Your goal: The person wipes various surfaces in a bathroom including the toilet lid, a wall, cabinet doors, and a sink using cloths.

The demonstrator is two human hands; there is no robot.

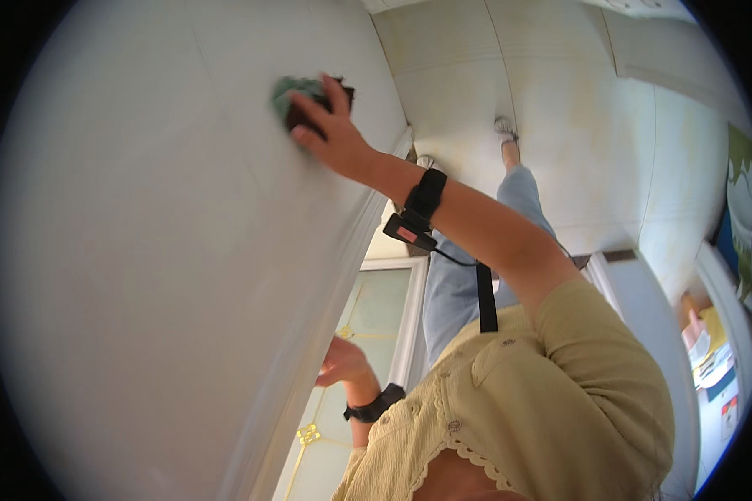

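Observation:
My right hand presses a green and dark cloth against a large, smooth white panel. Its fingers are spread over the cloth, and the cloth's outline is smeared by motion. Lower down, my left hand is at the panel's long edge. The edge hides its fingertips, so I cannot see whether it grips anything. A black strap with a small black device is on my right wrist, and another black band circles the left one.
Behind my left arm is a white-framed frosted glass door with gold ornaments. Pale floor tiles stretch out around my feet. On the right are a white door frame, a green and blue picture and a doorway with colourful items beyond.

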